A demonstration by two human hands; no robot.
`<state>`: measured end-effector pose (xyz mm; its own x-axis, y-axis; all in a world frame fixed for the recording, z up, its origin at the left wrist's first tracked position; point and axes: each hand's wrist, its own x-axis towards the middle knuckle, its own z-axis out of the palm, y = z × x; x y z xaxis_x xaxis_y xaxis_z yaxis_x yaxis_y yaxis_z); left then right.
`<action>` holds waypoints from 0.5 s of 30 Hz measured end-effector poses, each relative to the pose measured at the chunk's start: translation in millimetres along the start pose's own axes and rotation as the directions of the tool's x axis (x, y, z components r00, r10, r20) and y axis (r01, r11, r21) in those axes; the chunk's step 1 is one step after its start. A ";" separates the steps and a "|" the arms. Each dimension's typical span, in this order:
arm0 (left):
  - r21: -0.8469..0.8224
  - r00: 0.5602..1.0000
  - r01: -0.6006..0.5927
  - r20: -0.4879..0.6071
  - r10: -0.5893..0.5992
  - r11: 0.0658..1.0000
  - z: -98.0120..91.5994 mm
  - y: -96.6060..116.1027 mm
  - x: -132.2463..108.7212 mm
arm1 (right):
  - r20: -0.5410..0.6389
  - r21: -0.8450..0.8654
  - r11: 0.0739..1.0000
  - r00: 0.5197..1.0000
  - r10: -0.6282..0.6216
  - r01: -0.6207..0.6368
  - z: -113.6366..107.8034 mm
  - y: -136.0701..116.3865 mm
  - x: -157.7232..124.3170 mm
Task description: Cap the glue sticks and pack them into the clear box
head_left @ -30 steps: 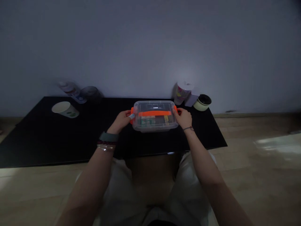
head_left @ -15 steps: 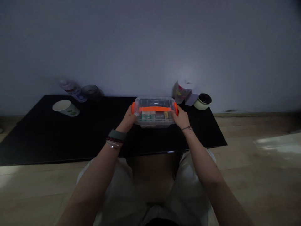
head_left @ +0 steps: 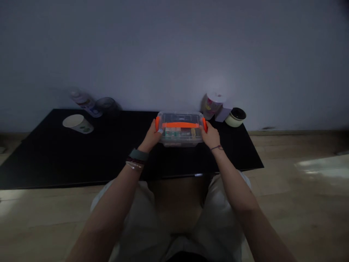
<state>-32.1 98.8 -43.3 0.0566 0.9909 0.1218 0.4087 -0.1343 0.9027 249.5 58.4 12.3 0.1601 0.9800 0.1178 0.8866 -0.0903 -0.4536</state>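
Left hand (head_left: 153,137) clamped on the left end of the box (head_left: 181,139), right hand (head_left: 212,137) on its right end, thumbs on top. Box is between them, long axis left to right, toward the counter's (head_left: 81,156) far edge; resting or raised, cannot tell. Neither hand nearer: both in contact.

Clear lidded box (head_left: 182,139), orange handle (head_left: 180,125), small items (head_left: 171,134) inside, upright, over tabletop (head_left: 81,156)

A dim grey wall (head_left: 163,54) rises behind a black table (head_left: 81,156) on pale flooring (head_left: 289,203).
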 end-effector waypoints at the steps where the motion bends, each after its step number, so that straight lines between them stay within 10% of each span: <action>1: -0.005 0.999 0.037 -0.010 -0.037 0.999 0.1 -1.1 1.0 | -0.063 -0.001 0.999 0.997 -0.043 0.043 -0.7 -0.9 -1.6; 6: 0.042 0.993 0.024 -0.114 -0.019 0.999 -5.8 3.7 -2.3 | -0.190 -0.024 0.947 0.929 -0.319 0.320 -7.5 -9.4 -24.3; 11: 0.273 0.935 -0.302 -0.100 0.339 0.913 -24.7 35.0 -37.0 | 0.099 0.110 0.818 0.813 -0.574 0.564 5.9 -11.6 -69.8; 15: 0.378 0.892 -0.444 0.095 0.443 0.813 -33.8 50.1 -77.5 | 0.416 0.285 0.825 0.713 -0.565 0.488 38.7 3.4 -111.4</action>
<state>-46.8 15.3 6.4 0.3180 0.8240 0.4689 0.6512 -0.5493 0.5237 217.9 -44.2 -36.5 -0.5673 0.8230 -0.0272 0.6862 0.4542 -0.5682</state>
